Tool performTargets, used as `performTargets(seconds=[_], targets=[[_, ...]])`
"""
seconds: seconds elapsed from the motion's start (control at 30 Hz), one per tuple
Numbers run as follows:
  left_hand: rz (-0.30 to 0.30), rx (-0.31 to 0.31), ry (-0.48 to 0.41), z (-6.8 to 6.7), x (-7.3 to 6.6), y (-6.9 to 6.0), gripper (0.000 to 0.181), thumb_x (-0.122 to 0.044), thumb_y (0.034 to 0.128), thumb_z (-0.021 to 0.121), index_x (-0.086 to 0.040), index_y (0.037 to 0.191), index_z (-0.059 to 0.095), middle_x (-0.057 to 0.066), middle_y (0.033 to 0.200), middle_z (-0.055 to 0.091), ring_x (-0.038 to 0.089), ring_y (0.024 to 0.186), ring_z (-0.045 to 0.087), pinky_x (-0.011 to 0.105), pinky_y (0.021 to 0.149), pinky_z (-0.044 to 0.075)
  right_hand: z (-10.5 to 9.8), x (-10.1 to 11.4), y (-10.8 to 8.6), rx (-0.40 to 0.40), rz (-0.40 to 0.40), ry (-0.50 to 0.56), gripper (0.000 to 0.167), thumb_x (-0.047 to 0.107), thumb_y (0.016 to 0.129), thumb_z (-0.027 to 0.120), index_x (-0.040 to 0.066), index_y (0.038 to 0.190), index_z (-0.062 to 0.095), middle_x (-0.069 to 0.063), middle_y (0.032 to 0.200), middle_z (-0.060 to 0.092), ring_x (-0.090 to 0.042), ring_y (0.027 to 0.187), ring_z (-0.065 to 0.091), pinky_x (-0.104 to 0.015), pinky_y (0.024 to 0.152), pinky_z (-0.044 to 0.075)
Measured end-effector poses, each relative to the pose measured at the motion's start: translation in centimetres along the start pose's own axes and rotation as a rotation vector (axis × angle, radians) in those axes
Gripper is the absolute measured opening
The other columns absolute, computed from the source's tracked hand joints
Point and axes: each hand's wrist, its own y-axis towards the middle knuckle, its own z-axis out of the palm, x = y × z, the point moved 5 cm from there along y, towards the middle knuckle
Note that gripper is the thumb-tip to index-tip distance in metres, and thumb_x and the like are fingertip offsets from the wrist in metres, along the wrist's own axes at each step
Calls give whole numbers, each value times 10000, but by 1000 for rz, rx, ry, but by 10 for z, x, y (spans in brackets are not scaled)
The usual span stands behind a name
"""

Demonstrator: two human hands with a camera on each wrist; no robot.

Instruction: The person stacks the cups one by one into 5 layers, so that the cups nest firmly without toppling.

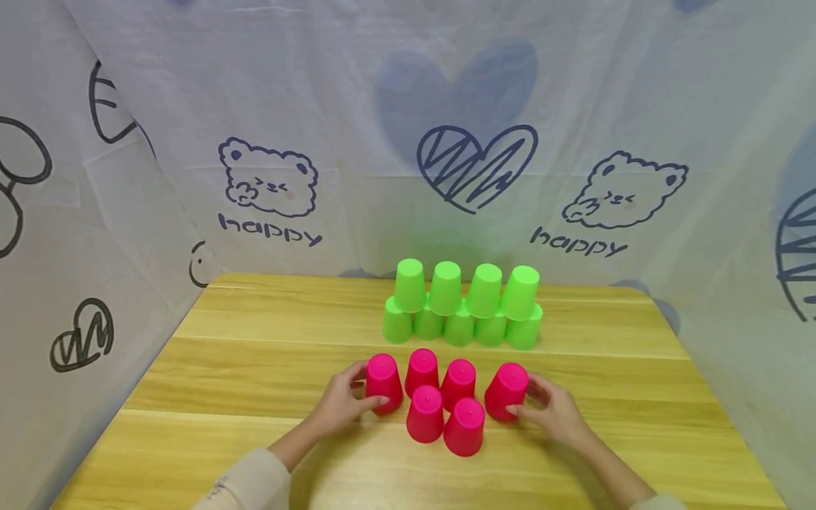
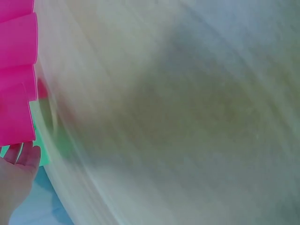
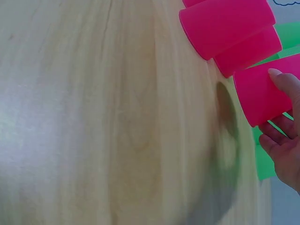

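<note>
Several upside-down pink cups stand in the middle of the table [image 1: 255, 368]. My left hand [image 1: 341, 402] grips the leftmost pink cup [image 1: 384, 381], thumb in front and fingers behind it. On the other side, my right hand [image 1: 557, 411] holds the rightmost pink cup [image 1: 506, 389] with its thumb across the near side. Between them are two back pink cups, one [image 1: 422, 370] left of the other [image 1: 459, 382], and two nearer ones, one [image 1: 425, 416] beside the other [image 1: 465, 428]. The right wrist view shows the right thumb [image 3: 281, 79] pressed on its cup.
Behind the pink cups stand green cups in two tiers, an upper row [image 1: 446, 287] resting on a lower row [image 1: 460, 329], all upside down. A white cloth [image 1: 370, 241] printed with bears and hearts hangs along the table's back edge and sides.
</note>
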Motion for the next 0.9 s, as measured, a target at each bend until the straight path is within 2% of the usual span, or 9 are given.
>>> performTargets(seconds=[0.27,0.47,0.9], targets=[[3,-27,36,-7,-9,7,522,-73,729,772,38,1187,547,199,1094,646,349,1041,609,440,889,523,-15,14,7,-45,15,-26,506,64,758,742,-75,1202,543,-258,1149,618,127,963,528,-404,924,492],[5,-46,39,-11,-17,12,532,-62,723,774,27,1198,551,169,1087,653,323,1034,608,441,897,518,-21,21,13,-65,-12,-41,497,56,759,740,-75,1196,545,-250,1110,634,142,932,524,-404,909,502],[114,-58,70,-21,-39,22,513,-47,717,770,39,1175,555,181,1029,669,322,974,627,483,868,522,-26,41,22,-85,-75,-59,470,46,758,739,-68,1177,561,-236,1074,650,154,918,523,-409,899,506]])
